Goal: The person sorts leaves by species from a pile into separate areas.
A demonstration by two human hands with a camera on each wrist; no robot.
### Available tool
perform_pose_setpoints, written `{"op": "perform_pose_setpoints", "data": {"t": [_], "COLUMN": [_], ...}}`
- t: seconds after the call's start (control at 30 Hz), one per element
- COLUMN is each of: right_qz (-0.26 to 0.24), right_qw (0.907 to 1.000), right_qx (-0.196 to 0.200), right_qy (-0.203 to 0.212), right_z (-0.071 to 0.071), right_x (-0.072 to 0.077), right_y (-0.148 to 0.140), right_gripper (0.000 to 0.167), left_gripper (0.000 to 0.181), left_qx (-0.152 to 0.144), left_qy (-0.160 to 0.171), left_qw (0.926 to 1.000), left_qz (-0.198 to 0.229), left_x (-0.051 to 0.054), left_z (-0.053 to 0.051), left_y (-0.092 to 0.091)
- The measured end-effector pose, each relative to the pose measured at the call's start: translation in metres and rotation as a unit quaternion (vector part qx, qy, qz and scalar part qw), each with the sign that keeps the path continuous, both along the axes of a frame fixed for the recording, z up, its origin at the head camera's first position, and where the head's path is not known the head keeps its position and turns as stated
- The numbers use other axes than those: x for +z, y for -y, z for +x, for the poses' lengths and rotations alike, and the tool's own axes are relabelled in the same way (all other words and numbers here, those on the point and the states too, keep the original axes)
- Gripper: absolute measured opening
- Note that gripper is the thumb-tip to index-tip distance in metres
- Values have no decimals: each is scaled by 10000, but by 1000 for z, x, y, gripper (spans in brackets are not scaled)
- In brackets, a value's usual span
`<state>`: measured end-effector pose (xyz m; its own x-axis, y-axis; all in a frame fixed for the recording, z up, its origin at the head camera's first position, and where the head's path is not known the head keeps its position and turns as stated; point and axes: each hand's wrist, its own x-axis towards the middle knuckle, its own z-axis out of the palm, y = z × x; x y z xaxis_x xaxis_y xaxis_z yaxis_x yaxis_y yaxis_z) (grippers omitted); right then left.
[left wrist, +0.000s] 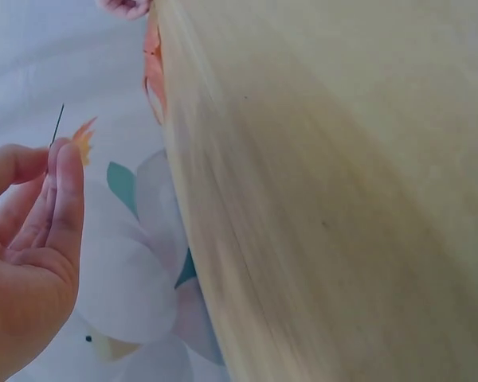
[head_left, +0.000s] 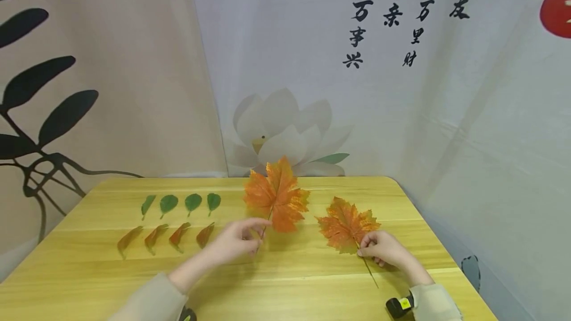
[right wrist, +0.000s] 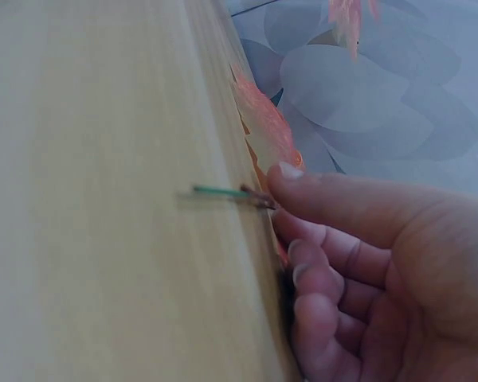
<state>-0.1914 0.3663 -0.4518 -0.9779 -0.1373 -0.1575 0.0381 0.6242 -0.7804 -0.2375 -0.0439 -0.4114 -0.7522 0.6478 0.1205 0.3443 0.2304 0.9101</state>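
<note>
Between thumb and fingers, my left hand (head_left: pixel 238 237) pinches the stem of an orange maple leaf (head_left: pixel 278 194), raised above the table. The left wrist view has that hand (left wrist: pixel 40 231) with the thin stem poking up from the fingertips and a bit of orange leaf behind them. Farther right, my right hand (head_left: pixel 383 247) pinches the stem of a second orange maple leaf (head_left: pixel 345 223), close to the tabletop. In the right wrist view the stem's greenish end (right wrist: pixel 211 189) sticks out past the thumb, and the leaf blade (right wrist: pixel 267 119) shows beyond it.
On the left of the wooden table (head_left: pixel 312 296) lies a row of small green leaves (head_left: pixel 168 204). Nearer me is a row of several reddish-brown leaves (head_left: pixel 178 236). A printed curtain (head_left: pixel 285 63) hangs behind the table's far edge.
</note>
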Motion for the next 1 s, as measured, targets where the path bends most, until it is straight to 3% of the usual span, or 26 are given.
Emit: {"op": "perform_pose_setpoints", "data": {"t": [0.17,0.5,0.77,0.93,1.0], "right_qz": [-64,-138,-159,-161,-156], "right_qw": [10000,9998,9999,9999,9999], "right_qx": [55,114,50,14,14], "right_qy": [29,-12,-6,6,0], "right_z": [1,1,1,2,2], "right_x": [-1,0,2,2,1], "right_y": [-2,-1,1,2,2], "right_gripper": [17,17,16,15,15], "left_gripper": [51,49,48,48,46], "left_qx": [227,481,1014,1411,1563], "left_qy": [-97,64,157,255,295], "left_qw": [9997,9982,9938,9895,9873], "left_qz": [-70,352,423,177,41], "left_x": [-4,9,8,-2,-11], "left_z": [-9,-36,-52,-60,-65], "left_y": [-6,-26,-31,-30,-28]}}
